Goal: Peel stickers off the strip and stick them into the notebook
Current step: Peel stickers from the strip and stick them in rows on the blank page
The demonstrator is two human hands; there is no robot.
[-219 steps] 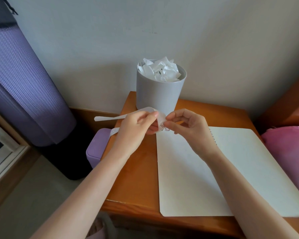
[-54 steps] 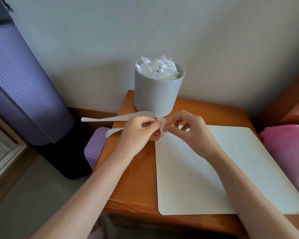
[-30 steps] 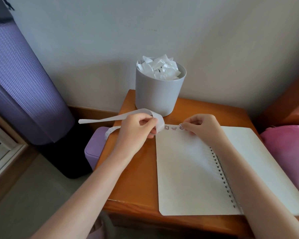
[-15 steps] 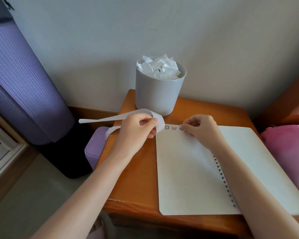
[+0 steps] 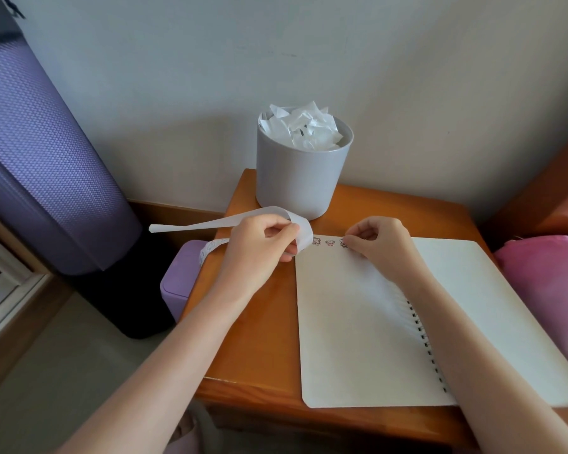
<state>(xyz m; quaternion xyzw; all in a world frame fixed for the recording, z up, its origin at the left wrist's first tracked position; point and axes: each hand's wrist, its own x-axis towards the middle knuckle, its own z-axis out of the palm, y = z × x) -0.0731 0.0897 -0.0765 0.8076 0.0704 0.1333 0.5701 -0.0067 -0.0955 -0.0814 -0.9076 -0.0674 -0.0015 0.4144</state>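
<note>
Right hand (image 5: 381, 240) moved to notebook (image 5: 358, 322), pinching sticker (image 5: 343, 243) down | left hand (image 5: 259, 247) pinching strip (image 5: 210, 223)

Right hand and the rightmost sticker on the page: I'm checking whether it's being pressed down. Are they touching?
Touching. The head view shows the right hand with its fingertips down on the sticker at the notebook page's top edge.

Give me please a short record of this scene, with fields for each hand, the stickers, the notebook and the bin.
left hand: grips the looped strip, left of the notebook
right hand: curled, fingertips pinch the third sticker on the page
stickers: three in a row along the left page's top edge
notebook: open, flat on the table
bin: behind the hands, full of crumpled paper
</note>
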